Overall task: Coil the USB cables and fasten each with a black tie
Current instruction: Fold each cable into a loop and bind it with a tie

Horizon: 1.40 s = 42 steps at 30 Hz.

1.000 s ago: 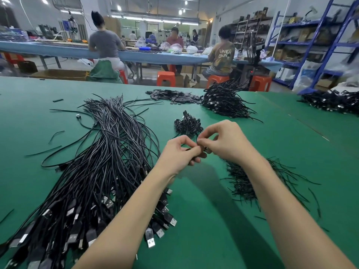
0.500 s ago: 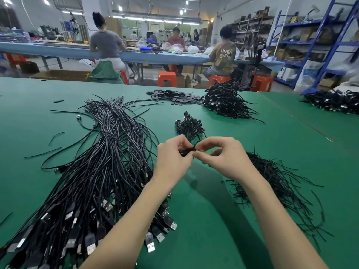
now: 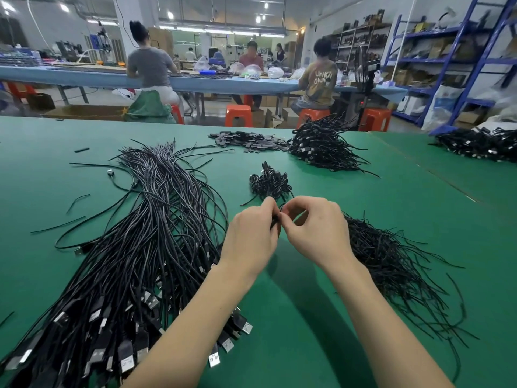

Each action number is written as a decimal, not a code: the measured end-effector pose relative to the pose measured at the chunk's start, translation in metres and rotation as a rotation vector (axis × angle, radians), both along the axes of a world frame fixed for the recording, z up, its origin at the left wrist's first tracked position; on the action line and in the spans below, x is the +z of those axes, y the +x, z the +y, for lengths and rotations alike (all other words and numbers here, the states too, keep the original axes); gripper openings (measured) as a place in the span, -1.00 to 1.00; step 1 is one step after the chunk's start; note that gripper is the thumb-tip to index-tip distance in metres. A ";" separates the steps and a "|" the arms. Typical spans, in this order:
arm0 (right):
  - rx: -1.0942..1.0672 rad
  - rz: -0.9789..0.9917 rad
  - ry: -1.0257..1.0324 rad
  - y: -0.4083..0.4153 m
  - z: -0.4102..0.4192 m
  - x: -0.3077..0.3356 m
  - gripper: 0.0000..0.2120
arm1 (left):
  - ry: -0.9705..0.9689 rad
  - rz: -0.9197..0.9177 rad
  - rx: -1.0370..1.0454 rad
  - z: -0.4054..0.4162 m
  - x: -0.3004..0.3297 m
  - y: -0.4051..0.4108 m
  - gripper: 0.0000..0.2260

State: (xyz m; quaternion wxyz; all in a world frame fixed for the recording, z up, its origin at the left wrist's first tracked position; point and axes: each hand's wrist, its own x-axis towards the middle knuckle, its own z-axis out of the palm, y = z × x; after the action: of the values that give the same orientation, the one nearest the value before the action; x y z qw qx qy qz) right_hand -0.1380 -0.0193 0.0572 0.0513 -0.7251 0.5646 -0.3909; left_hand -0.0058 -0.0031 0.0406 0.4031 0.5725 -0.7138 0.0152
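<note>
Green table under cables, ties.

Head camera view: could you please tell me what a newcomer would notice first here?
The big sheaf of loose USB cables fanned across the green table at left. At centre, the left hand and right hand pinch a small black bundle between them, with a heap of black ties at right.

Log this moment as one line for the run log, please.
step: fastening tie | left hand: grips coiled USB cable | right hand: pinches black tie at the coil | uncoiled cables: left | loose ties: right
</note>
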 end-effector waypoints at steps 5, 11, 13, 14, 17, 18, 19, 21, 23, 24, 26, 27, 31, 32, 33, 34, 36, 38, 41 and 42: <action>0.067 0.008 -0.096 -0.014 -0.004 -0.010 -0.90 | 0.488 0.321 -0.243 -0.005 0.018 0.007 -0.86; 0.247 -0.169 -0.105 -0.011 -0.006 -0.010 -0.89 | 0.624 0.979 -0.394 -0.008 0.020 0.027 -0.92; 0.267 -0.373 0.049 -0.008 -0.006 -0.009 -0.87 | 0.540 1.002 -0.396 -0.009 0.016 0.029 -0.84; 0.312 -0.577 0.198 -0.009 -0.005 -0.006 -0.88 | 0.485 0.994 -0.420 -0.009 0.016 0.028 -0.80; 0.553 -1.416 0.962 -0.014 -0.001 0.002 -0.83 | 0.213 0.763 -0.517 -0.009 0.020 0.023 -0.75; 0.608 -1.610 1.140 -0.014 0.000 0.003 -0.78 | 0.134 0.676 -0.524 -0.009 0.022 0.021 -0.76; 0.630 -1.679 1.211 -0.014 0.001 0.004 -0.74 | 0.096 0.640 -0.518 -0.009 0.023 0.021 -0.78; 0.565 -1.459 1.122 -0.013 0.001 0.007 -0.78 | 0.154 0.750 -0.516 -0.009 0.023 0.024 -0.83; 0.397 -1.007 0.805 -0.013 0.001 0.013 -0.88 | 0.295 0.973 -0.493 -0.009 0.022 0.028 -0.86; 0.319 -0.792 0.607 -0.014 0.001 0.014 -0.88 | 0.366 1.093 -0.489 -0.010 0.021 0.030 -0.86; 0.264 -0.396 0.200 -0.018 0.000 0.011 -0.77 | 0.468 1.248 -0.500 -0.011 0.021 0.032 -0.85; 0.294 -0.245 0.053 -0.020 0.000 0.011 -0.72 | 0.502 1.275 -0.502 -0.012 0.021 0.031 -0.83; 0.364 -0.079 -0.199 -0.016 0.001 0.010 -0.86 | 0.564 1.290 -0.496 -0.012 0.020 0.031 -0.78; 0.343 -0.063 -0.226 -0.015 0.002 0.011 -0.90 | 0.570 1.282 -0.489 -0.013 0.021 0.032 -0.77; 0.319 -0.048 -0.241 -0.015 0.003 0.011 -0.91 | 0.575 1.281 -0.489 -0.013 0.021 0.032 -0.76; 0.300 -0.037 -0.257 -0.015 0.003 0.010 -0.90 | 0.579 1.281 -0.493 -0.013 0.020 0.032 -0.76; 0.264 -0.020 -0.295 -0.015 0.003 0.009 -0.91 | 0.582 1.258 -0.494 -0.012 0.019 0.031 -0.81; 0.233 -0.039 -0.282 -0.012 0.003 0.006 -0.93 | 0.561 1.218 -0.486 -0.011 0.017 0.027 -0.86; 0.222 -0.497 0.113 -0.003 -0.001 0.007 -0.86 | 0.424 1.153 -0.462 -0.012 0.015 0.020 -0.88; 0.257 -0.824 0.398 0.000 -0.001 0.010 -0.86 | 0.351 1.104 -0.452 -0.012 0.014 0.018 -0.89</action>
State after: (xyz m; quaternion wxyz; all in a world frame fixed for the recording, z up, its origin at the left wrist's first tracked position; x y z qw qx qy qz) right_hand -0.1384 -0.0201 0.0676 0.4571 -0.5498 0.4667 -0.5205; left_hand 0.0121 -0.0155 0.0550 0.6059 0.3884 -0.4954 -0.4864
